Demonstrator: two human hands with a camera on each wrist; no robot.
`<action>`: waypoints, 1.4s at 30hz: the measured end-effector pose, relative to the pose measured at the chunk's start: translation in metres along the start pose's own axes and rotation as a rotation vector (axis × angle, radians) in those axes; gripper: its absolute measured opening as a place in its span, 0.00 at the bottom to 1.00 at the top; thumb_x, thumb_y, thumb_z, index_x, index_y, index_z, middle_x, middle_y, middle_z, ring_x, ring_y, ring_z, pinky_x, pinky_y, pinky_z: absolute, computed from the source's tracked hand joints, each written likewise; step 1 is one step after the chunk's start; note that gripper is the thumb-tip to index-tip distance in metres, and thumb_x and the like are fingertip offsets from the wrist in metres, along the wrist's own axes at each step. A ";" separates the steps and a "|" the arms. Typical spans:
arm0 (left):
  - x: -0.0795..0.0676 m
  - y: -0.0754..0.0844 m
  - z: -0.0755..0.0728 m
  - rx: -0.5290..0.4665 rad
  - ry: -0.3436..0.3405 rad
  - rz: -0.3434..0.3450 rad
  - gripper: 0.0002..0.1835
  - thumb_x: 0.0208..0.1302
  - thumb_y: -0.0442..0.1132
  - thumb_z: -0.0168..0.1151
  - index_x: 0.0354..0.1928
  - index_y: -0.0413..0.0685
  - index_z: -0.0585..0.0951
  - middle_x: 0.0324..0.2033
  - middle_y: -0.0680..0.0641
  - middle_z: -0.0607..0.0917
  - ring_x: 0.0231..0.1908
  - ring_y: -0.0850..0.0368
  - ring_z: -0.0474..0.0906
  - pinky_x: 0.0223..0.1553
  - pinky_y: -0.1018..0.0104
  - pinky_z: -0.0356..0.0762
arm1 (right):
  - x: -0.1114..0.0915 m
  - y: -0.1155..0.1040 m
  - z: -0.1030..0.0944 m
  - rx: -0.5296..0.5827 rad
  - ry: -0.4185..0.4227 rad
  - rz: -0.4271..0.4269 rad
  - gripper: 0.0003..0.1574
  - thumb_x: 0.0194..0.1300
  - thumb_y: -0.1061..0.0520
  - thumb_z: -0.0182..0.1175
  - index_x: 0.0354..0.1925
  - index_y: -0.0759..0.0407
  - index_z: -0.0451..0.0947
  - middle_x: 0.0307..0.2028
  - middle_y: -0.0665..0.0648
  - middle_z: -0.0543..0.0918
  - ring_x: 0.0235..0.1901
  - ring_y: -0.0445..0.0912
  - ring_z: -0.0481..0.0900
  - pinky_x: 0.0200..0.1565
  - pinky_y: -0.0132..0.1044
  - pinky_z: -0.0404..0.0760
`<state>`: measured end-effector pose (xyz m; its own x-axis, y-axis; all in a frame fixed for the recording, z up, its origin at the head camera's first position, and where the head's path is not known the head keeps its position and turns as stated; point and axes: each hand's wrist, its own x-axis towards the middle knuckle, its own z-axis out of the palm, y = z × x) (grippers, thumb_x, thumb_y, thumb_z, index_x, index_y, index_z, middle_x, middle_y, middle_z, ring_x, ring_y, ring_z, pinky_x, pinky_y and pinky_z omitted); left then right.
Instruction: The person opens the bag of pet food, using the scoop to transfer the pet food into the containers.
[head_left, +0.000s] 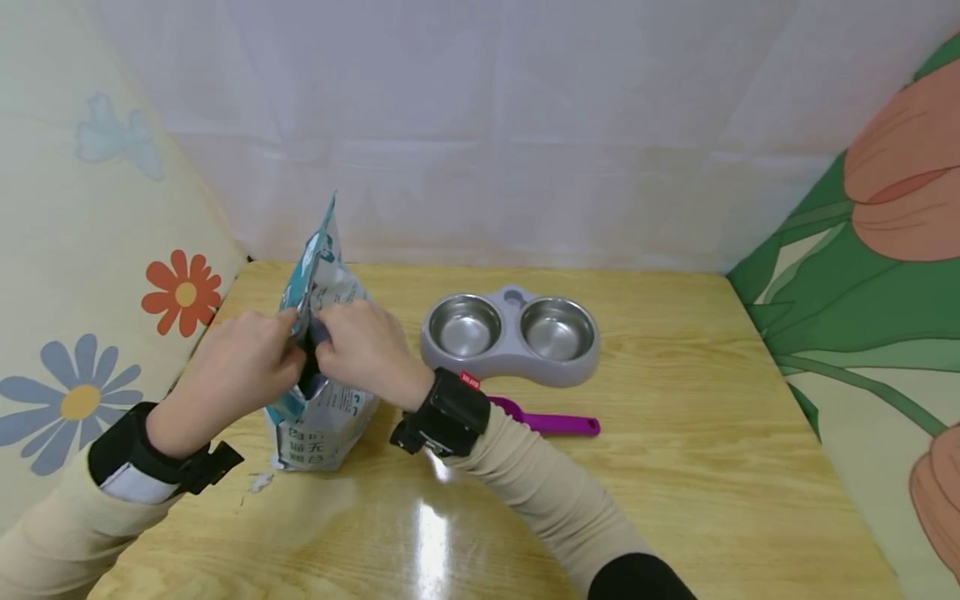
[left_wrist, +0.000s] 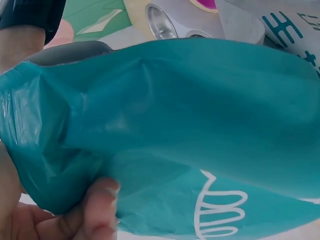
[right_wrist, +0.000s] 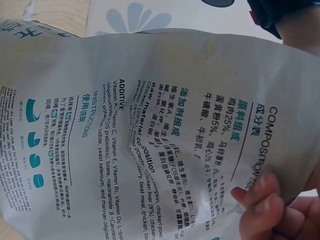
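A teal and silver pet food bag [head_left: 322,433] stands upright on the left of the table, its top pulled apart and dark inside. My left hand [head_left: 243,358] grips the teal side of the mouth, thumb toward the opening. Opposite it, my right hand [head_left: 367,346] pinches the silver side. In the left wrist view the bag's teal face [left_wrist: 150,110] is creased near the fingers. Printed composition text covers the silver panel [right_wrist: 150,125] in the right wrist view, where fingertips press its edge. The contents cannot be seen.
Right of the bag sits a grey double bowl [head_left: 510,367] with two steel basins. A purple scoop [head_left: 562,425] lies in front of it, partly behind my right wrist. The wooden table [head_left: 712,467] meets a white backdrop [head_left: 525,167] and flower-printed sides.
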<state>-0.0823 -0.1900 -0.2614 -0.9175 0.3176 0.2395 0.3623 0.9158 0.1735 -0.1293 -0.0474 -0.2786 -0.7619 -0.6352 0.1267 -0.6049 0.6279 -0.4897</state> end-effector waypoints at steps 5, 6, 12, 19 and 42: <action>0.001 -0.003 -0.002 -0.038 -0.033 -0.015 0.07 0.49 0.28 0.53 0.20 0.40 0.67 0.09 0.52 0.60 0.08 0.60 0.59 0.11 0.69 0.56 | -0.001 0.001 -0.001 -0.024 0.006 0.001 0.11 0.56 0.61 0.55 0.20 0.54 0.67 0.16 0.48 0.68 0.14 0.38 0.65 0.15 0.25 0.62; 0.001 -0.003 -0.002 -0.044 -0.041 -0.020 0.06 0.50 0.28 0.53 0.21 0.40 0.67 0.09 0.51 0.60 0.07 0.60 0.59 0.11 0.69 0.57 | -0.001 0.001 -0.001 -0.025 0.007 0.002 0.11 0.56 0.62 0.55 0.19 0.54 0.67 0.16 0.48 0.68 0.14 0.38 0.65 0.15 0.25 0.63; 0.001 -0.004 -0.003 -0.083 -0.070 -0.050 0.03 0.51 0.28 0.52 0.29 0.35 0.72 0.08 0.51 0.61 0.07 0.61 0.60 0.10 0.70 0.58 | -0.001 0.002 -0.001 -0.018 0.005 -0.001 0.12 0.56 0.62 0.55 0.19 0.53 0.67 0.16 0.48 0.69 0.14 0.38 0.66 0.16 0.25 0.64; 0.001 -0.006 -0.005 -0.101 -0.072 -0.026 0.08 0.50 0.28 0.51 0.35 0.32 0.73 0.09 0.52 0.60 0.08 0.61 0.58 0.11 0.68 0.57 | -0.002 0.004 -0.002 -0.055 0.013 -0.008 0.12 0.55 0.62 0.55 0.19 0.53 0.66 0.16 0.47 0.69 0.14 0.38 0.66 0.15 0.25 0.63; -0.002 -0.012 -0.008 -0.087 -0.070 -0.034 0.08 0.51 0.28 0.52 0.36 0.34 0.72 0.09 0.52 0.59 0.09 0.60 0.55 0.12 0.68 0.54 | -0.005 0.010 -0.004 -0.013 -0.014 -0.008 0.12 0.56 0.62 0.55 0.19 0.53 0.65 0.15 0.48 0.67 0.13 0.38 0.65 0.16 0.26 0.63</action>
<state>-0.0837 -0.2034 -0.2562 -0.9375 0.3063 0.1652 0.3413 0.9022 0.2636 -0.1326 -0.0362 -0.2805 -0.7538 -0.6464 0.1181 -0.6139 0.6288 -0.4772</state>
